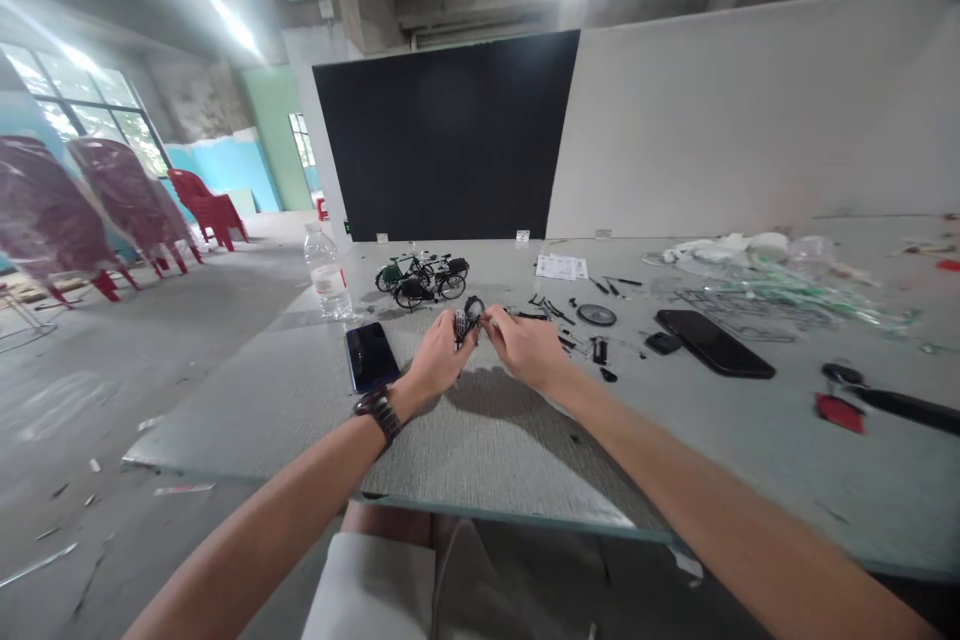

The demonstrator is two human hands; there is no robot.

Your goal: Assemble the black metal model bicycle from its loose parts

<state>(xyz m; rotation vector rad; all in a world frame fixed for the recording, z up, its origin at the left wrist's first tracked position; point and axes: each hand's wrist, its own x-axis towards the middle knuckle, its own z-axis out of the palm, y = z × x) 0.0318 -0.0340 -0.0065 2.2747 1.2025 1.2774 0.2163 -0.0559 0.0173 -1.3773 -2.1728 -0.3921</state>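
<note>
Above the middle of the table, my left hand [437, 355] is closed round a partly built miniature bicycle [468, 316], with a small wheel showing at its top. My right hand [523, 348] is closed in a pinch at the right side of that piece; whatever its fingertips grip is too small to make out. Just beyond my hands stand finished-looking model bicycles [424, 280] in black and green. Small black parts [551, 308] lie scattered to the right of my right hand, and a loose spoked wheel [596, 315] lies among them.
A dark phone [371, 357] and a clear water bottle [327, 275] are at the left. Rightward lie another phone [714, 342], a black-handled tool [911, 406], a red piece [840, 412] and crumpled plastic packaging [810, 285]. A printed sheet [561, 267] lies near the back panel.
</note>
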